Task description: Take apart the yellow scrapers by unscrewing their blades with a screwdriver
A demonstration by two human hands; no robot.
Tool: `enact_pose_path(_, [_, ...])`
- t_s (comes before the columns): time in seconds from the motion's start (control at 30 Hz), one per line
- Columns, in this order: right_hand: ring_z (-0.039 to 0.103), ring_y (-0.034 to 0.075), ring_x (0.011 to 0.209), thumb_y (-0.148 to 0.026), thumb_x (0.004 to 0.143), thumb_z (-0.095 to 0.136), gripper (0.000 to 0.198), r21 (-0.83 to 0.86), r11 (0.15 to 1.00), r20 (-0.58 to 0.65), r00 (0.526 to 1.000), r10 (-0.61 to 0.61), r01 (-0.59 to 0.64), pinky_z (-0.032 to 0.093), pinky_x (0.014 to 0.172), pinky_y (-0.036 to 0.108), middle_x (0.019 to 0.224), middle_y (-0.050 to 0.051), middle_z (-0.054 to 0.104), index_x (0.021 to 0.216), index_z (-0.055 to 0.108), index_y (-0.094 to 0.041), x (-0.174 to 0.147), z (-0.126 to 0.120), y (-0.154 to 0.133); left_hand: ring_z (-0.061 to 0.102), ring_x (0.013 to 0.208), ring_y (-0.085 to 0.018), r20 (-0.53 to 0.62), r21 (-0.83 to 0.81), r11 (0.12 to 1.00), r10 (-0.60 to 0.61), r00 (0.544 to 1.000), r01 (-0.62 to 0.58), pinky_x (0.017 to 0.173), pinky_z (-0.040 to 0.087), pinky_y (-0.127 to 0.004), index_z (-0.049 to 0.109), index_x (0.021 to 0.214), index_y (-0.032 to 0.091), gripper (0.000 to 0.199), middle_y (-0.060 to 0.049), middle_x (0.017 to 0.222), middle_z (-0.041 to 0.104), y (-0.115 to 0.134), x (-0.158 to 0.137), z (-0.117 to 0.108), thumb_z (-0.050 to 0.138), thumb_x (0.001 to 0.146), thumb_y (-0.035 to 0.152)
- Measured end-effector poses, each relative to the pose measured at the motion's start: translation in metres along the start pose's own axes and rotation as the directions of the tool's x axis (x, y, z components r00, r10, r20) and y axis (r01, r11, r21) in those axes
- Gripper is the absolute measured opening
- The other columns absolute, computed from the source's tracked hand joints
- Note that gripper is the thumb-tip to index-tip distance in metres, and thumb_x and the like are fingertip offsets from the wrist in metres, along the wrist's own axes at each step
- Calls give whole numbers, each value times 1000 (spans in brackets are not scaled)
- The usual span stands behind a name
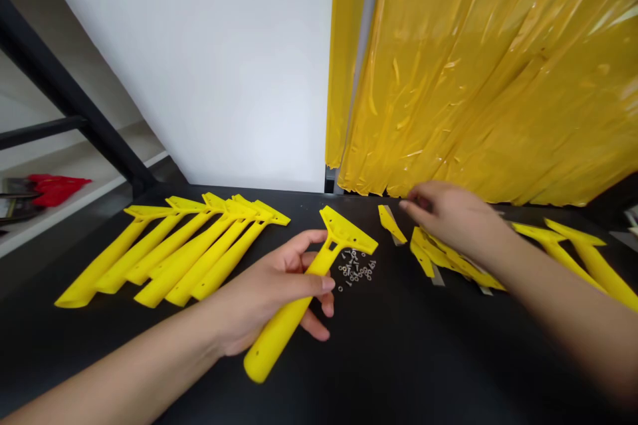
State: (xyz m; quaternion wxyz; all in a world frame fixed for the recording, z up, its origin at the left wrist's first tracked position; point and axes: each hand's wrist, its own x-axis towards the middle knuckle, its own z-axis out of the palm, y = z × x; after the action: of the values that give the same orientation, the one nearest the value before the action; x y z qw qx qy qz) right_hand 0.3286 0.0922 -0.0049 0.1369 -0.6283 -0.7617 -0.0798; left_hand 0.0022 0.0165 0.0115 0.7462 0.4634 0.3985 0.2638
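My left hand [299, 279] is wrapped round the grip of a yellow scraper handle [284, 329], tilted with its wide head [349, 229] up and to the right. Below that head lies a small heap of screws and nuts [355, 267] on the black table. My right hand [438, 206] hovers over a pile of yellow scraper head covers [448, 257] with grey blade-like strips under them. Its fingers are bent and smeared by motion, so a grip does not show. One separate yellow cover [392, 224] rests just left of that hand.
Several yellow scraper handles [199, 246] lie in a slanted row on the left of the black table [379, 358]. More yellow handles [581, 259] lie at the right. A white panel [224, 66] and yellow plastic sheeting [478, 80] stand behind. A shelf holds a red item [57, 189].
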Motion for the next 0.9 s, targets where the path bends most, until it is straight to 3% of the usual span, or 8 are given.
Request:
enact_pose_path(0.13, [70, 23, 110, -44, 106, 67, 34, 18, 996, 239, 968, 76, -83, 61, 96, 45, 131, 10, 69, 129, 69, -19, 5, 31, -17, 67, 74, -15, 36, -106, 994, -16, 999, 20, 48, 61, -22, 48, 143, 29, 58, 1, 101, 59, -8, 6, -3, 78, 94, 26])
enact_pose_path(0.27, [70, 24, 112, -42, 105, 68, 34, 103, 988, 371, 926, 70, -116, 61, 97, 46, 133, 11, 69, 131, 68, -19, 4, 34, -17, 65, 69, -12, 110, -176, 983, -38, 993, 57, 45, 60, -20, 54, 135, 29, 44, -1, 106, 59, -12, 12, -7, 76, 96, 29])
enact_pose_path(0.4, [70, 23, 111, -40, 105, 68, 33, 174, 972, 444, 894, 67, -159, 61, 96, 45, 132, 10, 69, 130, 68, -19, -2, 27, -21, 64, 66, -12, 160, -210, 972, -70, 985, 104, 45, 59, -20, 58, 134, 30, 45, -1, 105, 59, -13, 15, -9, 79, 94, 34])
enact_pose_path(0.5, [70, 22, 108, -41, 107, 65, 29, 222, 960, 424, 904, 62, -170, 60, 96, 44, 125, 9, 71, 125, 69, -18, -4, 17, -27, 65, 65, -11, 128, -190, 974, -98, 987, 121, 46, 55, -17, 60, 131, 29, 45, -1, 104, 62, -14, 16, -8, 81, 92, 38])
enact_pose_path(0.6, [69, 19, 98, -38, 112, 52, 24, 296, 947, 425, 905, -10, -128, 57, 93, 38, 107, 3, 73, 110, 70, -22, -9, -2, -31, 65, 62, -11, 45, -171, 977, -120, 992, 126, 47, 51, -15, 62, 119, 26, 29, -1, 96, 65, -14, 14, -5, 75, 96, 39])
enact_pose_path(0.73, [69, 15, 83, -39, 104, 59, 18, 387, 921, 567, 800, -197, -48, 48, 69, 26, 93, -6, 74, 95, 73, -33, -30, -32, -30, 60, 50, -9, -48, -177, 975, -145, 988, 135, 44, 49, -15, 60, 102, 23, 16, 0, 80, 65, -13, 10, 4, 64, 103, 38])
enact_pose_path(0.8, [71, 15, 85, -31, 98, 65, 12, 394, 919, 618, 744, -255, -13, 45, 67, 25, 95, -9, 76, 93, 75, -37, -41, -40, -29, 59, 48, -9, -99, -203, 971, -149, 984, 127, 43, 49, -15, 60, 100, 22, 16, 0, 79, 66, -11, 10, 7, 61, 103, 38])
enact_pose_path(0.9, [72, 16, 84, -30, 93, 69, 7, 348, 937, 628, 740, -241, 10, 44, 67, 26, 95, -8, 76, 89, 74, -34, -49, -41, -29, 57, 48, -9, -117, -210, 969, -160, 980, 133, 42, 49, -16, 60, 94, 21, 19, 0, 76, 66, -10, 9, 9, 62, 102, 39])
